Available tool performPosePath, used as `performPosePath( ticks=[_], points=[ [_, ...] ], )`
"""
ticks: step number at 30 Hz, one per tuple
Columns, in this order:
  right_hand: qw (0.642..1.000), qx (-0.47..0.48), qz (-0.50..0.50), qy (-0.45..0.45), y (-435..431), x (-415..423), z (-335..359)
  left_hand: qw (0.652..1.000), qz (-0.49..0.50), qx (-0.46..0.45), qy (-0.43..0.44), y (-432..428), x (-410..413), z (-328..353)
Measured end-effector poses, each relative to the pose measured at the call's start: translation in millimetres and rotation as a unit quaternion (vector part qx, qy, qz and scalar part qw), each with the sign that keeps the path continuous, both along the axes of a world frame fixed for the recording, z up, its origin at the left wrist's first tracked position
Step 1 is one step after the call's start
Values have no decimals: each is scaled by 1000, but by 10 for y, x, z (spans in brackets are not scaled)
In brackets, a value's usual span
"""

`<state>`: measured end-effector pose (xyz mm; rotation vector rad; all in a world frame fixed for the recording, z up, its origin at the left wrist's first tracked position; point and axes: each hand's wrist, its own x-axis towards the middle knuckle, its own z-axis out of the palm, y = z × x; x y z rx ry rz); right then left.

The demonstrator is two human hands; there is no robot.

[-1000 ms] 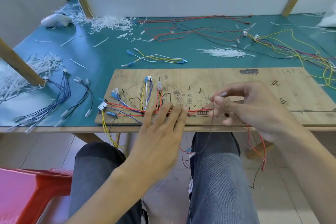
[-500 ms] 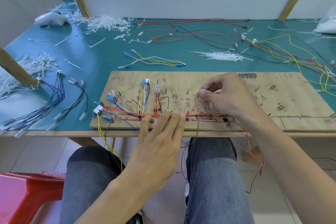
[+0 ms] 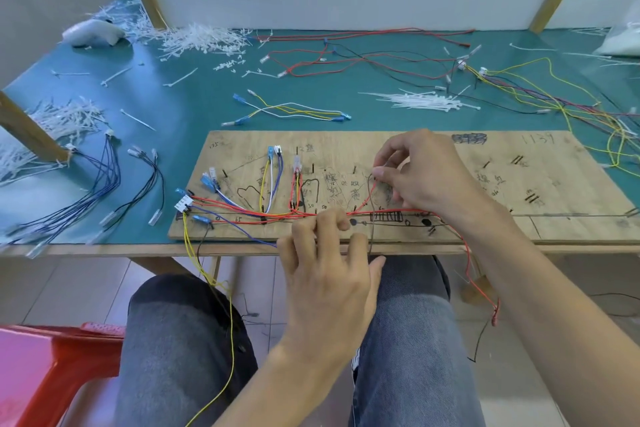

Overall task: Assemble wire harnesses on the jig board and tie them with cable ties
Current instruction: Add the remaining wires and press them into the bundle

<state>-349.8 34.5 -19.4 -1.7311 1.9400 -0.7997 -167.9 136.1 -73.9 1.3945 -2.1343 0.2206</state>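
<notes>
Fingers of left hand, straight before, are now curling onto red wires at near edge of board; right hand is pinching dark wire end mid-board, tail hanging off the edge. Hands are sitting close, not touching.

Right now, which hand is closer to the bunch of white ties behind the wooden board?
Right. The right hand is over the board, just in front of the ties; the left hand sits at the board's near edge.
</notes>
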Motion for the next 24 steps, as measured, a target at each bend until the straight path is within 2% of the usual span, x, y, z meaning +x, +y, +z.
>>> performPosePath(
  ticks=[6,12,17,21,24],
  points=[
    [999,-18,19,44,4,-25,-1,999,31,-16,18,47,1,-59],
    [997,-16,54,61,60,-6,15,998,45,17,-33,185,138,-161],
    [997,-34,48,58,71,7,0,997,19,48,-53,273,196,-216],
    [998,-53,42,0,89,3,-49,996,30,37,-70,245,195,-185],
    [996,-69,47,19,94,9,-61,995,41,50,-72,181,144,-149]
  ],
)
